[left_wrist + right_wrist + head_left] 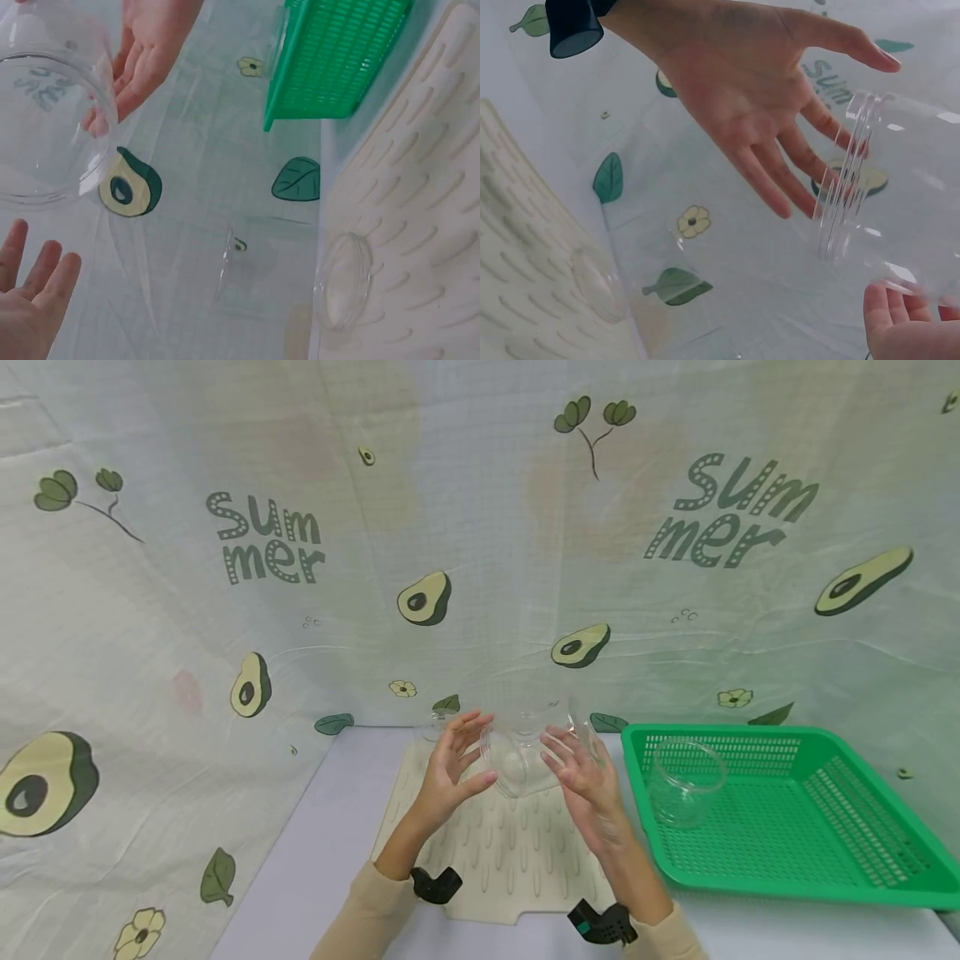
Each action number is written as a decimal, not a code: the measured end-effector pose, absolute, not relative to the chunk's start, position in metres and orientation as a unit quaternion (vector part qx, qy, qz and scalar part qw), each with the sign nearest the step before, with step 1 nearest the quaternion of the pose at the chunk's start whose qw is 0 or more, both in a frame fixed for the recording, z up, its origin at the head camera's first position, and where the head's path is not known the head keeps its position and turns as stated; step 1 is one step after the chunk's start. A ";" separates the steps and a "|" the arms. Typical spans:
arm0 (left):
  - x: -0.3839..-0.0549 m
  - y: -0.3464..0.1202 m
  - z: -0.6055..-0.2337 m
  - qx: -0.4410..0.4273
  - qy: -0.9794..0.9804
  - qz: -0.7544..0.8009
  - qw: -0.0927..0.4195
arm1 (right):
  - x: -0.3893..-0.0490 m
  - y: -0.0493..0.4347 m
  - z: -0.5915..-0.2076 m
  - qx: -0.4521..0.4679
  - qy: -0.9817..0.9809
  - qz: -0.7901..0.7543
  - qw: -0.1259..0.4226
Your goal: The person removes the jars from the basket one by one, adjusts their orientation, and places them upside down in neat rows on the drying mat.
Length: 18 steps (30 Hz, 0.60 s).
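Note:
A clear wide-mouthed jar (528,781) is held tilted above the ribbed cream mat (517,868), its mouth towards the left. My right hand (588,781) grips it by its right part, with bent fingers showing along the wall. Beside the mouth, my left hand (450,768) has its fingers spread and thumb apart, holding nothing. In the right wrist view the left fingertips overlap the jar's threaded rim (847,176). The left wrist view shows a gap between the left fingers (49,274) and the jar (56,150).
Another clear jar (349,281) stands at the mat's far left, partly behind my left hand in the head view. To the right is a green plastic basket (750,887) with a clear jar (686,785) in its left part. A printed cloth (480,527) hangs behind the table.

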<state>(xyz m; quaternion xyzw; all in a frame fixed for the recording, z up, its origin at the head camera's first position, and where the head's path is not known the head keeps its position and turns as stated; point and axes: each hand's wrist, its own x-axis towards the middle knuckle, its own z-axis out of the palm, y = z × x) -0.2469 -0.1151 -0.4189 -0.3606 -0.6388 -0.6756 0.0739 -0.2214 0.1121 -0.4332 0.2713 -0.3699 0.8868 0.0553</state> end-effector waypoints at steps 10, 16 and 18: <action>-0.246 -0.144 -0.422 -0.371 -0.660 -0.645 0.107 | -0.222 0.114 -0.429 0.245 -0.433 0.865 0.064; -0.242 -0.163 -0.426 -0.353 -0.684 -0.628 0.115 | -0.224 0.114 -0.428 0.238 -0.463 0.851 0.069; -0.240 -0.169 -0.428 -0.344 -0.696 -0.620 0.116 | -0.225 0.114 -0.428 0.241 -0.469 0.847 0.071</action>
